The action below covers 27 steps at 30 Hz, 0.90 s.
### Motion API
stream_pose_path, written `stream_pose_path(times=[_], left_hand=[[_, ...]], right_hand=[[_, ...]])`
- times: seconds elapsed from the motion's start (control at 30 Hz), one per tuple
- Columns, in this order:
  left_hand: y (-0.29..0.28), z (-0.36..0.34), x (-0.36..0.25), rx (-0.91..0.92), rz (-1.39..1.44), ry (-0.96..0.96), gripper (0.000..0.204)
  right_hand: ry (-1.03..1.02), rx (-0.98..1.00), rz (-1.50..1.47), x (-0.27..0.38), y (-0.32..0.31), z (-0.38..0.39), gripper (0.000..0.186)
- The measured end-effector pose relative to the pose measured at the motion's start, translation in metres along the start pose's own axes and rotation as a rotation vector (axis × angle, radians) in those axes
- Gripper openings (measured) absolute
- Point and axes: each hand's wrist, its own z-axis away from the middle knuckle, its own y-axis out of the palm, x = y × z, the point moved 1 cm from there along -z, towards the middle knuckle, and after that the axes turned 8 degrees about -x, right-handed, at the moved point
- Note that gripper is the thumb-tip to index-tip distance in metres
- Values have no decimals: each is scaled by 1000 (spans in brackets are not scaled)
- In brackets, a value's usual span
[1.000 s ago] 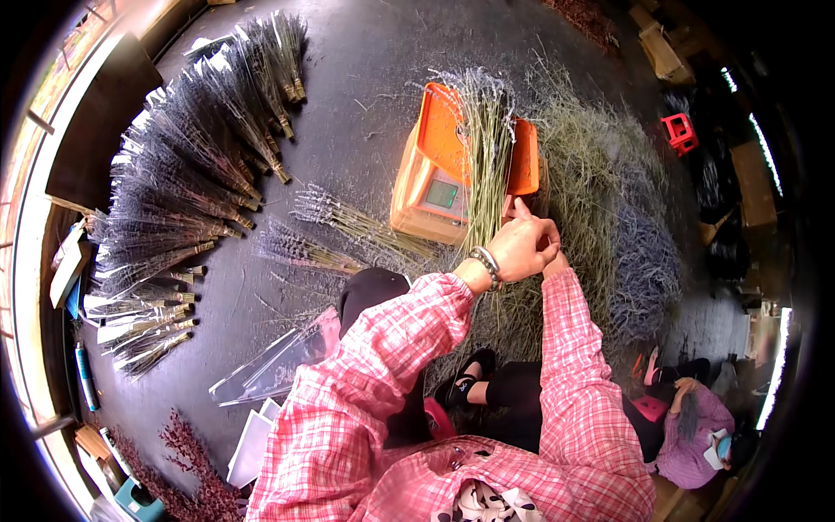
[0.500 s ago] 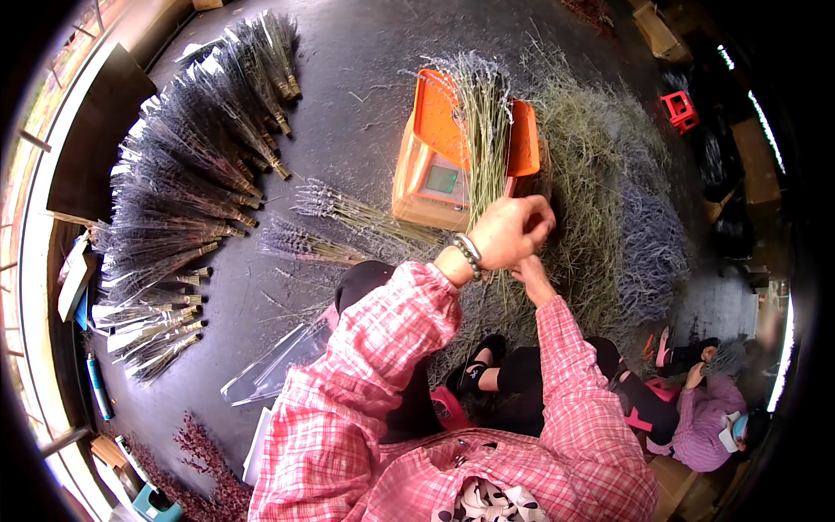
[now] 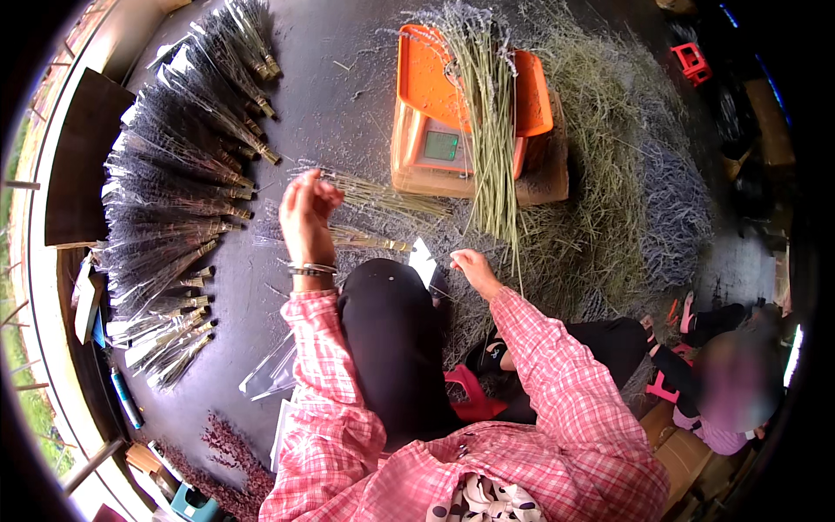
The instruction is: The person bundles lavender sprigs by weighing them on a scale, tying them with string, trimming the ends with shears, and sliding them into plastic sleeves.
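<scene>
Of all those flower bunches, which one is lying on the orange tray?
The long-stemmed bunch draped across the tray and hanging past its near edge. The others, such as the fanned-out dark bunches at left, lie on the floor.

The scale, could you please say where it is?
In the head view, the scale sits upper centre, on a box, beneath a lavender bunch, left of the stem heap.
</scene>
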Motion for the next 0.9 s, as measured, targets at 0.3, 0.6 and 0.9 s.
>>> stream_pose_path(times=[0.3, 0.6, 0.9], left_hand=[[-64, 15, 175, -117, -306, -523, 19], [-90, -2, 250, -281, -255, -529, 29], [-82, -38, 276, -444, -186, -672, 37]], right_hand=[[-262, -201, 299, 14, 24, -44, 15], [-665, -351, 659, 41, 72, -75, 27], [-575, -277, 889, 23, 82, -80, 22]])
